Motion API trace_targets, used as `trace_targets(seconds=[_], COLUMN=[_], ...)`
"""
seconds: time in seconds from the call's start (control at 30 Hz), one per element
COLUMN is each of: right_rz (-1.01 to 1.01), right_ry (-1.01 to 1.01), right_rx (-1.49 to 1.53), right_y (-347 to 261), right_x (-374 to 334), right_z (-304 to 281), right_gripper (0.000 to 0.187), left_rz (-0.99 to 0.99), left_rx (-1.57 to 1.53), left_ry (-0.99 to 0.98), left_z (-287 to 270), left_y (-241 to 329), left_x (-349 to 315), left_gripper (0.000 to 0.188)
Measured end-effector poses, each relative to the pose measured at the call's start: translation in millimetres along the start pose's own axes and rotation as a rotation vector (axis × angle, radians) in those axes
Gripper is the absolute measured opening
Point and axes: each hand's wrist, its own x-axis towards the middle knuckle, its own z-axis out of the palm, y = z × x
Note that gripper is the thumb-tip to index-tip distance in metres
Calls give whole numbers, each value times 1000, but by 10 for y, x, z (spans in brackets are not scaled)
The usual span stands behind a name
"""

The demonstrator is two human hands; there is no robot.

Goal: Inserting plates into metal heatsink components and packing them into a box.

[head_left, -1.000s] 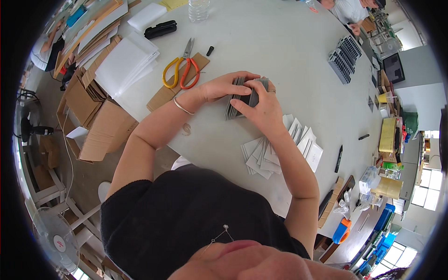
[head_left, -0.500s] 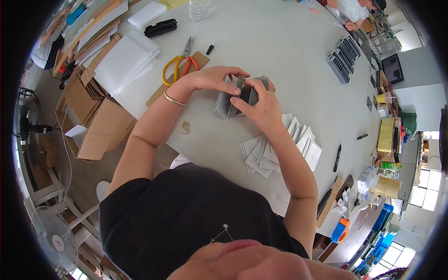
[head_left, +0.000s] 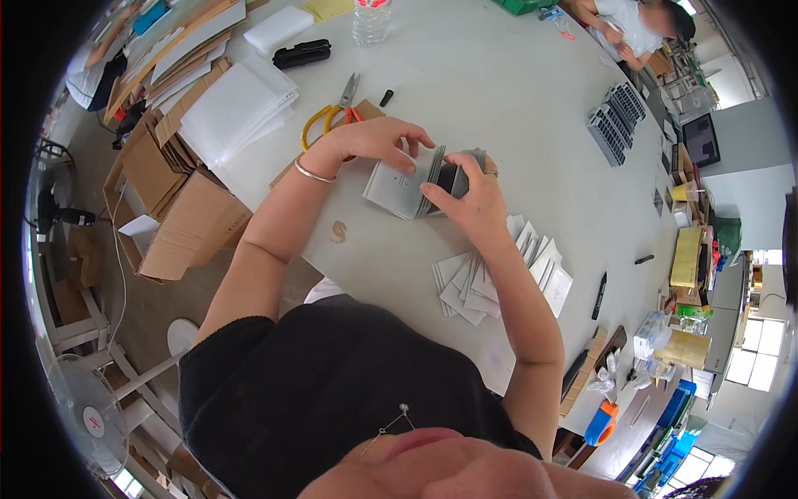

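Over the table's near half, both hands are at a stack of thin white-and-grey cards or folders, standing on edge and fanned apart. My left hand, with a bangle at its wrist, has its thumb on the front face of the leftmost one and its fingers by the top edge. My right hand is curled round the right part of the stack, thumb at the near side and fingers at the far side. A dark gap shows between its thumb and fingers. Beside my right forearm lies a loose spread of white cards.
Scissors with orange and yellow handles lie on a cardboard strip past my left hand. White sheets and an open cardboard box are at the left. A bottle, grey tray and black pen stand or lie farther off. Another person sits far right.
The leftmost cards have tipped open to the left, showing more of their face. My left hand's fingers have loosened and spread a little. The whole view has shifted slightly.
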Motion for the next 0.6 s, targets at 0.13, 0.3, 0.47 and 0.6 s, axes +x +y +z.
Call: trace_targets(seconds=[0.13,0.3,0.47,0.6], right_rz=[-26,-38,-82,-121], right_ry=[-3,2,5,15], right_rx=[-92,-93,-102,-116], right_y=[37,46,10,60], right_x=[12,28,35,17], right_z=[17,7,30,68], right_gripper=[56,55,54,72], left_rz=[-57,-49,297,403], left_rx=[236,361,633,373], left_ry=[-5,0,119,99], left_z=[44,62,125,286], left_y=[-111,-16,-132,-114], left_x=[37,54,74,127], left_gripper=[41,34,57,93])
